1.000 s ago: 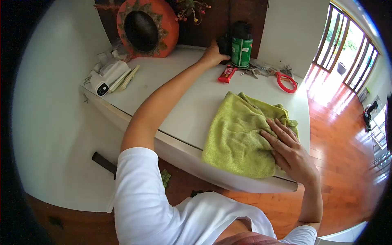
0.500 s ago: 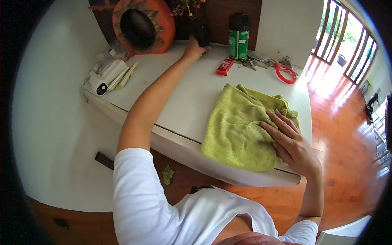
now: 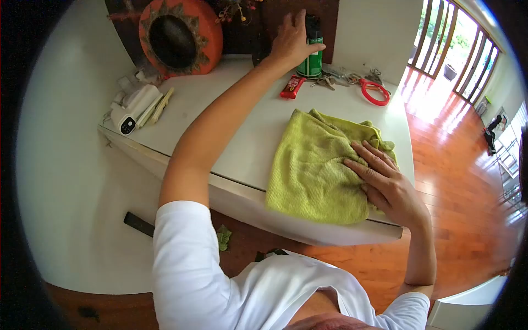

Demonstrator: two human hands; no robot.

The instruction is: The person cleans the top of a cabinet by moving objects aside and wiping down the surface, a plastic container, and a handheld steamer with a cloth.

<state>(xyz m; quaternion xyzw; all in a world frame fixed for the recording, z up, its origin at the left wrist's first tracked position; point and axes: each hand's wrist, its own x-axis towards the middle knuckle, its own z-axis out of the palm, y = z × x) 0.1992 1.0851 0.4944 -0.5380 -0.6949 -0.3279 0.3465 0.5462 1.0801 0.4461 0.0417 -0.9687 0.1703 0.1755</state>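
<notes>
My left hand (image 3: 291,43) is raised at the back of the white cabinet top, its fingers spread apart. Its thumb overlaps the green canister with a black top (image 3: 312,63); whether it touches the canister I cannot tell. Flat on the yellow-green cloth (image 3: 316,170) lies my right hand (image 3: 388,184), fingers stretched out. The cloth is spread over the cabinet's front right part, its lower edge reaching the front edge.
Near the canister lie a red snack packet (image 3: 292,87), keys (image 3: 325,82) and a red ring (image 3: 375,92). An orange round ornament (image 3: 212,47) stands at the back left. A white device (image 3: 135,107) sits at the left end of the cabinet top (image 3: 236,148).
My left hand has gone from the dark object at the back, up and right to the canister, fingers opening out. My right hand stays on the cloth. The view has shifted slightly.
</notes>
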